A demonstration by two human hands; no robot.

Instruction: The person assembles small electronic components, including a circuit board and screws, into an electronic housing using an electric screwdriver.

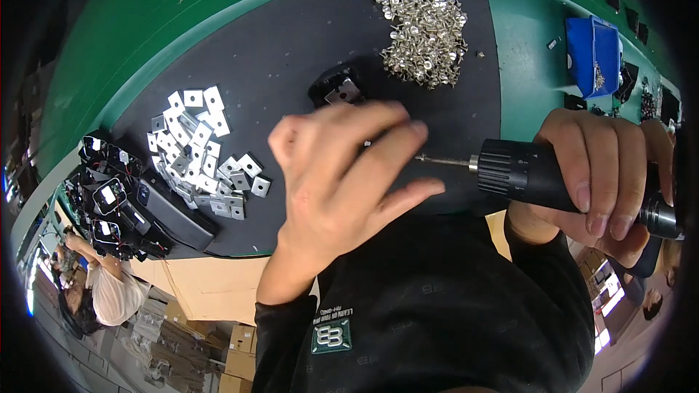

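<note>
My right hand [593, 175] is wrapped around a black electric screwdriver [520, 171]. Its long thin bit [448, 161] points left toward my left hand [335, 167]. That hand is over the dark mat, slightly blurred, its thumb stretched out and apart from the bent fingers. A tiny bright speck shows between two of its fingers; I cannot tell whether it is held. Just beyond the knuckles lies a small black plastic housing [324, 87] with a metal plate [344, 92] in it, partly hidden by the hand.
A heap of screws [426, 40] lies at the mat's far right. Square metal plates with holes [196, 145] are scattered on the left, beside black housings [109, 196] and a long black case [171, 211]. A blue bin [593, 58] stands far right. Another person [109, 287] is at lower left.
</note>
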